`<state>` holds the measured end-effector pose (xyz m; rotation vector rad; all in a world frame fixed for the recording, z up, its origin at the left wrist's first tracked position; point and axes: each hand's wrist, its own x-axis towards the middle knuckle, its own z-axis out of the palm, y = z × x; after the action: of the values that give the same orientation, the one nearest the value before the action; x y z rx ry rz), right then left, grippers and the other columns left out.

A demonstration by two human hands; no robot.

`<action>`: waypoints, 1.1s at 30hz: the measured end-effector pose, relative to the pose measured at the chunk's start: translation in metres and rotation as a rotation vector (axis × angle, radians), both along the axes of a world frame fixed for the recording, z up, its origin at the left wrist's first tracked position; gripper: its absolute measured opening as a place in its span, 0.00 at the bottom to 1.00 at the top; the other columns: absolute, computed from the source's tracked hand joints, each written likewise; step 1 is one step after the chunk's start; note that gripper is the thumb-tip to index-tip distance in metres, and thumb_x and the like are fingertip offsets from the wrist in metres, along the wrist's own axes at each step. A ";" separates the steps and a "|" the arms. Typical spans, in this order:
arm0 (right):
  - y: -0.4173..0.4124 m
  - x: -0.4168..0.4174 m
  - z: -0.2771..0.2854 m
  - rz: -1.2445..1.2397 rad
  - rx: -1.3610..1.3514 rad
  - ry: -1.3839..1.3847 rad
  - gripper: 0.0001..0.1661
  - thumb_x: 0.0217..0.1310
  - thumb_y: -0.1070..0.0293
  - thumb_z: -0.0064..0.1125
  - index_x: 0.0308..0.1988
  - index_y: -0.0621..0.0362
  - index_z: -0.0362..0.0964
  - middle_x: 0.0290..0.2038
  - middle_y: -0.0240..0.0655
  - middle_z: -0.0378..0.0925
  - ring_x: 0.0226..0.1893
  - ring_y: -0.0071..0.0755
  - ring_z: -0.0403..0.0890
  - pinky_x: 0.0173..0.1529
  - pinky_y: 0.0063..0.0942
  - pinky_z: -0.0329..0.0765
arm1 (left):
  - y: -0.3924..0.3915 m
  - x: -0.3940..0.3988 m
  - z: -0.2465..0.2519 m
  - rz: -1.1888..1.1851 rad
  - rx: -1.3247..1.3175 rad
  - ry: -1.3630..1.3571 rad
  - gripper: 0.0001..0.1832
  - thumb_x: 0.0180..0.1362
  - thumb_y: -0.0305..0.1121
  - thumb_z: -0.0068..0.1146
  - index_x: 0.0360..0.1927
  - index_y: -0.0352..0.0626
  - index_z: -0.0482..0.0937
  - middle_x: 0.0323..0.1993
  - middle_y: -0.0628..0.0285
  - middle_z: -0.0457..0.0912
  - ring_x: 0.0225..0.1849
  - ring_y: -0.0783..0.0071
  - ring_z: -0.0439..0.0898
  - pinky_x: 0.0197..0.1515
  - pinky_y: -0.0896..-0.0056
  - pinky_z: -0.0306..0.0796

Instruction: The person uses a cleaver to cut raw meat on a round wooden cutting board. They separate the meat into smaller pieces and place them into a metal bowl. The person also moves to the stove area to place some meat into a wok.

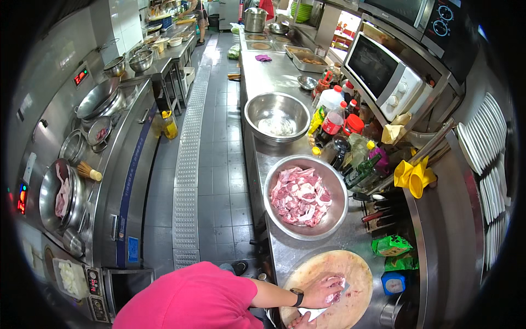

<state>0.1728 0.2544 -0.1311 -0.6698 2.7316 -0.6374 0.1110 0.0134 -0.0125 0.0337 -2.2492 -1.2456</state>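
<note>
On a round wooden chopping board (353, 273) my left hand (318, 291), a watch at its wrist, presses on a piece of raw meat (336, 297). Low at the board's near edge, my right hand (303, 321) is gripped around a knife, whose broad metal blade (313, 313) lies partly under the left hand; the handle is hidden. Beyond the board stands a steel bowl (340, 218) of raw meat pieces (302, 197).
Stacked steel bowls (277, 137) and crowded sauce bottles (333, 119) stand further along the steel counter. At right are knives (376, 216), a green packet (391, 246) and a blue container (393, 283). Woks (49, 197) line the left range. Another person (200, 18) stands far off.
</note>
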 end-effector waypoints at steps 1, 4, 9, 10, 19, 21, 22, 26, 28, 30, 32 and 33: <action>-0.016 0.006 0.011 -0.353 -0.268 -0.385 0.17 0.71 0.61 0.51 0.50 0.64 0.70 0.29 0.38 0.71 0.27 0.33 0.72 0.30 0.34 0.72 | -0.003 0.003 0.001 -0.006 0.012 -0.015 0.22 0.53 0.40 0.67 0.53 0.48 0.80 0.62 0.53 0.74 0.66 0.48 0.69 0.68 0.47 0.64; -0.105 0.015 0.112 -0.731 -0.771 -0.697 0.13 0.77 0.62 0.44 0.53 0.58 0.62 0.16 0.29 0.60 0.11 0.24 0.62 0.12 0.28 0.63 | -0.016 -0.004 0.005 0.045 -0.003 0.087 0.22 0.53 0.41 0.68 0.50 0.47 0.82 0.59 0.55 0.77 0.64 0.50 0.73 0.67 0.48 0.66; -0.164 0.022 0.176 -0.746 -0.870 -0.659 0.08 0.76 0.67 0.47 0.42 0.60 0.61 0.16 0.29 0.61 0.10 0.22 0.61 0.13 0.28 0.66 | -0.050 0.001 0.039 0.003 0.002 0.048 0.25 0.50 0.41 0.70 0.53 0.45 0.81 0.61 0.53 0.76 0.64 0.47 0.71 0.69 0.47 0.65; -0.171 0.018 0.184 -0.679 -0.837 -0.629 0.09 0.76 0.67 0.47 0.42 0.59 0.61 0.16 0.30 0.61 0.10 0.23 0.63 0.13 0.28 0.66 | -0.063 0.000 0.058 0.013 0.065 0.082 0.26 0.46 0.37 0.69 0.52 0.46 0.81 0.59 0.53 0.74 0.64 0.45 0.69 0.68 0.47 0.65; -0.290 -0.028 0.286 -0.293 -0.770 -0.523 0.10 0.72 0.68 0.52 0.37 0.60 0.62 0.19 0.30 0.69 0.15 0.21 0.71 0.17 0.25 0.71 | -0.240 -0.028 0.135 0.254 -0.021 0.201 0.27 0.49 0.39 0.70 0.54 0.46 0.80 0.59 0.50 0.75 0.62 0.48 0.71 0.67 0.49 0.65; -0.288 -0.031 0.282 -0.275 -0.769 -0.508 0.10 0.72 0.68 0.53 0.36 0.61 0.63 0.20 0.30 0.69 0.15 0.21 0.71 0.17 0.25 0.72 | -0.288 -0.041 0.113 0.236 -0.127 0.193 0.25 0.50 0.39 0.70 0.53 0.44 0.80 0.57 0.51 0.76 0.62 0.50 0.72 0.65 0.51 0.68; -0.284 -0.029 0.281 -0.332 -0.778 -0.566 0.09 0.72 0.69 0.53 0.36 0.60 0.63 0.20 0.31 0.70 0.15 0.21 0.71 0.17 0.25 0.71 | -0.325 -0.041 0.085 0.190 -0.275 0.146 0.26 0.51 0.40 0.70 0.54 0.46 0.80 0.57 0.50 0.76 0.62 0.49 0.72 0.66 0.49 0.67; -0.220 -0.027 0.250 -0.499 -0.708 -0.555 0.05 0.70 0.70 0.51 0.40 0.60 0.65 0.20 0.30 0.68 0.14 0.23 0.69 0.16 0.25 0.69 | -0.385 0.009 0.051 0.232 -0.207 -0.043 0.35 0.52 0.42 0.71 0.65 0.50 0.74 0.71 0.44 0.64 0.71 0.41 0.64 0.71 0.49 0.62; -0.168 -0.023 0.211 -0.614 -0.662 -0.509 0.05 0.70 0.71 0.47 0.39 0.60 0.64 0.20 0.31 0.67 0.14 0.24 0.69 0.18 0.27 0.69 | -0.382 0.058 0.059 0.436 -0.067 -0.001 0.29 0.56 0.37 0.66 0.62 0.45 0.75 0.64 0.45 0.72 0.63 0.47 0.74 0.66 0.56 0.69; -0.065 -0.035 0.110 -0.521 -0.487 -0.258 0.11 0.71 0.66 0.48 0.42 0.64 0.69 0.23 0.34 0.70 0.20 0.31 0.73 0.23 0.29 0.73 | -0.376 0.108 0.038 0.661 0.113 0.019 0.20 0.57 0.34 0.63 0.53 0.39 0.80 0.53 0.50 0.80 0.56 0.51 0.79 0.59 0.57 0.74; -0.027 -0.037 0.082 -0.449 -0.443 -0.112 0.18 0.72 0.62 0.49 0.46 0.68 0.75 0.28 0.38 0.76 0.24 0.35 0.75 0.25 0.30 0.73 | -0.368 0.174 -0.015 0.844 0.139 -0.245 0.16 0.56 0.31 0.61 0.48 0.39 0.80 0.44 0.52 0.82 0.47 0.55 0.82 0.52 0.58 0.76; -0.023 -0.038 0.096 -0.492 -0.549 -0.147 0.19 0.72 0.62 0.49 0.47 0.68 0.75 0.30 0.41 0.77 0.22 0.34 0.76 0.24 0.30 0.73 | -0.359 0.207 -0.047 0.847 0.134 -0.264 0.14 0.57 0.32 0.60 0.45 0.39 0.81 0.40 0.51 0.82 0.44 0.54 0.82 0.48 0.57 0.76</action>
<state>0.1351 0.2314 -0.0356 -0.0211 2.5867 -1.5118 0.3179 -0.3461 -0.0599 1.1282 -1.9748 -0.9296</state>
